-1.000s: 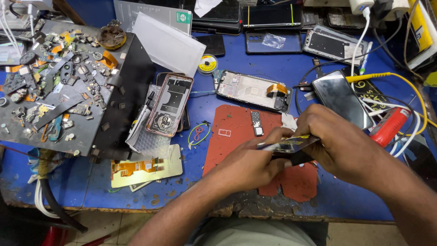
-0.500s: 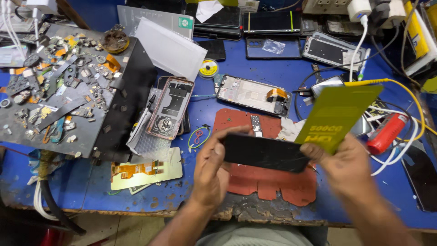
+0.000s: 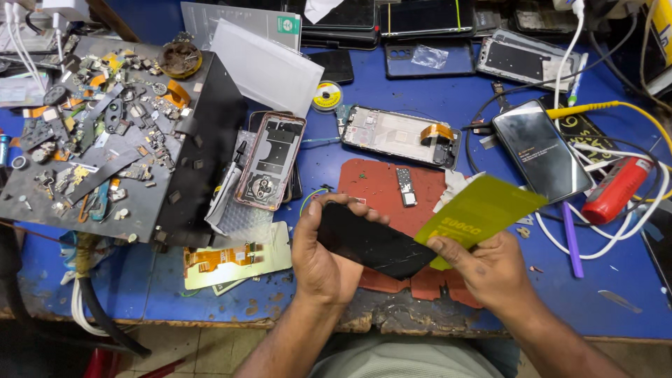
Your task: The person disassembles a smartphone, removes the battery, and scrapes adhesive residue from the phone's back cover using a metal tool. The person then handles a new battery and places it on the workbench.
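Observation:
My left hand (image 3: 320, 255) grips the left end of a black phone screen panel (image 3: 374, 241), held just above the red work mat (image 3: 381, 185). My right hand (image 3: 483, 269) pinches a yellow-green film sheet (image 3: 479, 210) that sticks up and to the right from the panel's right end. Both hands are near the front edge of the blue bench (image 3: 140, 280).
An opened phone frame (image 3: 269, 159) and a second one with an orange flex cable (image 3: 399, 134) lie behind the mat. A black phone (image 3: 542, 150), a red tool (image 3: 616, 189), white cables and a purple stick (image 3: 570, 238) lie right. A dark tray of small parts (image 3: 91, 147) sits left.
The hands first worked close together over the mat. The panel and yellow-green film then came up into view, and now the film is lower and further to the right of the panel.

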